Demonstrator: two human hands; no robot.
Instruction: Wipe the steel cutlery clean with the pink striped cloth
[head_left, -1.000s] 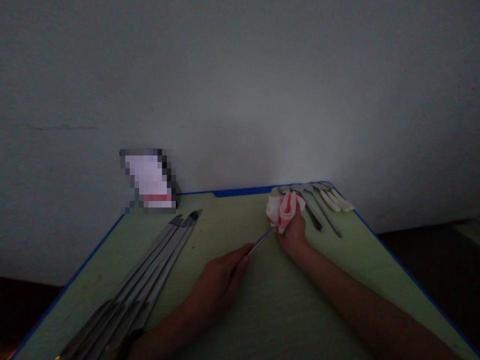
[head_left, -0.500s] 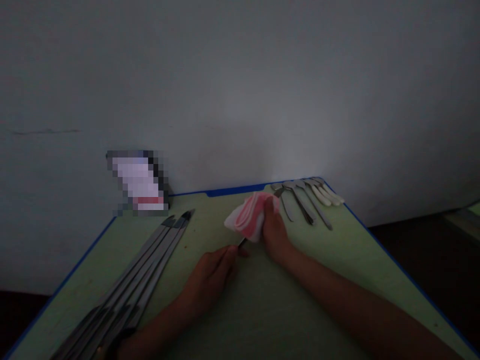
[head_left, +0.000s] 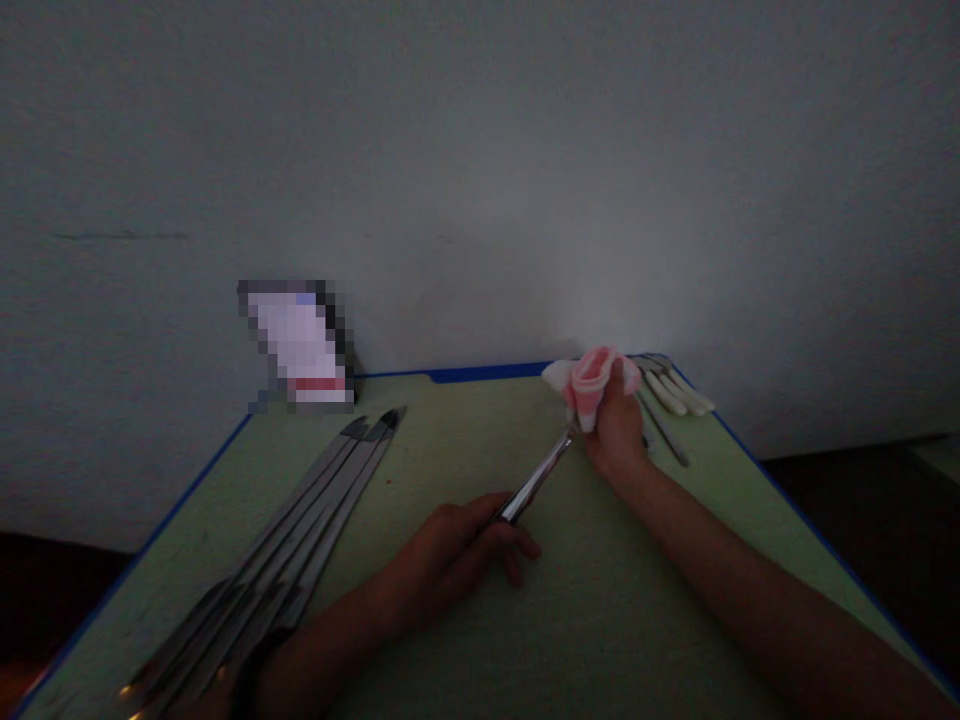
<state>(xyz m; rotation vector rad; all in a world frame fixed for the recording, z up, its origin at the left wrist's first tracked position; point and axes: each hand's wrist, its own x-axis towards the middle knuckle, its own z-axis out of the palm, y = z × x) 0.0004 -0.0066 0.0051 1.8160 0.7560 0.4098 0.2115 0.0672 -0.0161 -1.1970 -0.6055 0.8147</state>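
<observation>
My left hand (head_left: 457, 545) grips the near end of a long metal utensil (head_left: 536, 482) that slants up and to the right over the green table (head_left: 525, 620). The utensil's far end is wrapped in a pink and white cloth (head_left: 589, 380), which my right hand (head_left: 619, 435) clutches near the table's far right corner. What kind of utensil it is stays hidden under the cloth.
Several long knives (head_left: 300, 535) lie in a row on the left of the table. Several spoons with pale or metal handles (head_left: 675, 400) lie at the far right corner behind my right hand. A blurred-out box (head_left: 300, 345) stands at the far left against the grey wall.
My right hand has slid the cloth from near my left hand back to the utensil's far end, baring the shaft. My left hand has held its grip, shifting slightly toward me.
</observation>
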